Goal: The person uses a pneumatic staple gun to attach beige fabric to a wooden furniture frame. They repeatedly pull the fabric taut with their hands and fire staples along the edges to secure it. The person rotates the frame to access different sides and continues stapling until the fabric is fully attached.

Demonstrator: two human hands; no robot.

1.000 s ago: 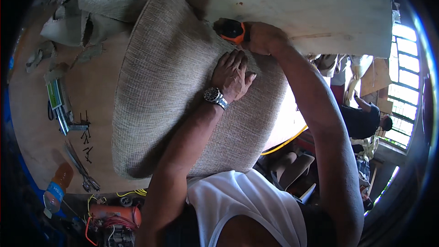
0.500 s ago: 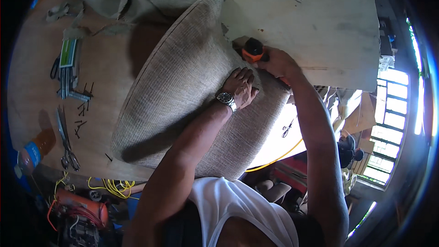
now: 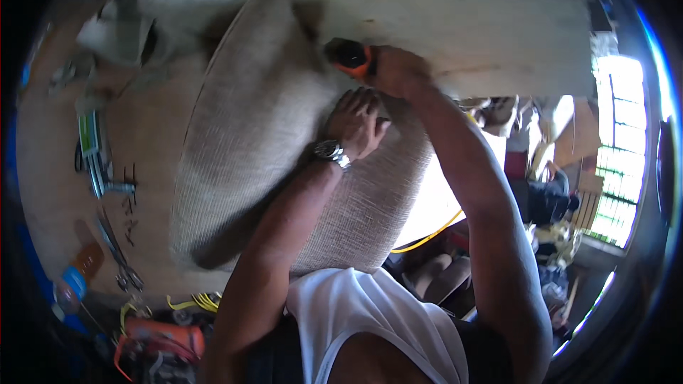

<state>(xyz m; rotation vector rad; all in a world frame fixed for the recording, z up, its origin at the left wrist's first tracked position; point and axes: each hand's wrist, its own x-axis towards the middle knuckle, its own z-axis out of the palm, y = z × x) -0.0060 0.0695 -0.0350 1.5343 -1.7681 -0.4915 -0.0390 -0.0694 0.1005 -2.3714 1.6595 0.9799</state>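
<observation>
A large cushion-like piece covered in grey-beige woven fabric (image 3: 238, 121) lies in front of me, with a piped seam along its left edge. My left hand (image 3: 356, 124), a watch on its wrist, rests on the fabric with its fingers stretched out. Just beyond it, my right hand (image 3: 402, 71) is wrapped round an orange and black tool that looks like a staple gun (image 3: 347, 55). Its nose is blurred and sits close to the fabric's far edge, beside a pale board (image 3: 469, 21); whether it touches cannot be told.
On the brown table at left lie scissors (image 3: 117, 252), a green and white box (image 3: 88, 134), staple strips (image 3: 97, 174), loose screws or nails (image 3: 130, 227) and a bottle (image 3: 71, 281). A yellow hose (image 3: 430, 240) runs at right. An orange machine (image 3: 167, 338) stands below left.
The view has shifted, with most of the scene sliding. My right hand and the staple gun have moved left and away along the fabric's far edge. My left hand stays on the fabric.
</observation>
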